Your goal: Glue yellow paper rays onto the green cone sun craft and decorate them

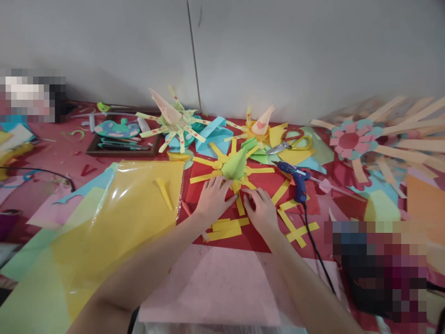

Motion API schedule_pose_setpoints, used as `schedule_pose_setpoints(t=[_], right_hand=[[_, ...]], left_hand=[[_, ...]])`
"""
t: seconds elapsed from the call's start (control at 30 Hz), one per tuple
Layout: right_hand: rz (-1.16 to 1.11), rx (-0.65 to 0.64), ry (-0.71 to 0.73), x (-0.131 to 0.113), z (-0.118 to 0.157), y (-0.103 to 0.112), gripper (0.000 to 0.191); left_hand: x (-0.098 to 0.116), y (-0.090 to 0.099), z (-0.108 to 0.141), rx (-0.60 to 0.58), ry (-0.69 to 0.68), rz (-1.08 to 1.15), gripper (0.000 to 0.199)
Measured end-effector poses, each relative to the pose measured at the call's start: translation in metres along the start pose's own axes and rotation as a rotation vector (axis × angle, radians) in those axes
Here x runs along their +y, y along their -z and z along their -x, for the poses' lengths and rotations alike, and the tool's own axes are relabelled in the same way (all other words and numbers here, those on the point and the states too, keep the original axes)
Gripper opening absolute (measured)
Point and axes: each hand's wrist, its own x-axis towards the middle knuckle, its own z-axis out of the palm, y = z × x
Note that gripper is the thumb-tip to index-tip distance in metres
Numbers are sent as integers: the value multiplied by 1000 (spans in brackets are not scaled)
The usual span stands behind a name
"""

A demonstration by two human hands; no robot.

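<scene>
A paper flower with a green paper cone [235,164] in its middle and yellow paper strips [200,178] radiating outward lies on red paper [194,188]. My left hand [214,198] rests at its near left edge, fingers stretched out and thumb apart. At the near right edge is my right hand [261,208], its fingers bent, with a gap between thumb and forefinger. One yellow strip points towards me between the hands. Loose yellow strips [225,229] lie under my left wrist, and more crossed strips [296,227] lie beside my right wrist.
A blue glue gun [295,181] with a black cord lies at right. Behind it are yellow-handled scissors [295,143]. Two cone-centred flowers [174,121] stand along the wall [295,55]. A wooden tray [121,150] holds tools. Yellow sheets in clear plastic [139,195] lie left.
</scene>
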Motion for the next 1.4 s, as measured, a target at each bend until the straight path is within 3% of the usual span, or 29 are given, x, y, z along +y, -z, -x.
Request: schedule_pose_setpoints(t=[0.23, 0.33, 0.43, 0.5, 0.6, 0.7, 0.8, 0.87, 1.1, 1.27, 1.4], right_hand=[[31, -1, -1, 1, 3, -5, 23], [35, 0, 7, 0, 4, -8, 23], [10, 19, -16, 3, -1, 7, 23], [39, 125, -134, 13, -8, 30, 23], [148, 280, -476, 37, -19, 70, 24], [191, 115, -730, 63, -21, 92, 22], [189, -113, -861, 77, -17, 92, 23], [194, -185, -910, 80, -13, 87, 26], [272, -295, -924, 76, -13, 81, 54], [334, -373, -942, 79, -17, 80, 49], [237, -355, -905, 79, -20, 85, 42]], left_hand=[[2, 3, 3, 95, -3, 94, 22], [3, 3, 4, 160, 10, 60, 26], [3, 2, 3, 163, 36, 15, 41], [3, 1, 2, 109, 38, -14, 53], [3, 1, 1, 34, 36, -32, 55], [2, 0, 1, -8, 37, -33, 46], [0, -2, 1, -43, 9, -26, 45], [0, -3, 1, -57, -16, -24, 47], [-1, -2, 0, -87, -37, -69, 46], [-2, -3, 0, -94, -33, -100, 46], [-1, -2, -1, -106, -34, -115, 46]])
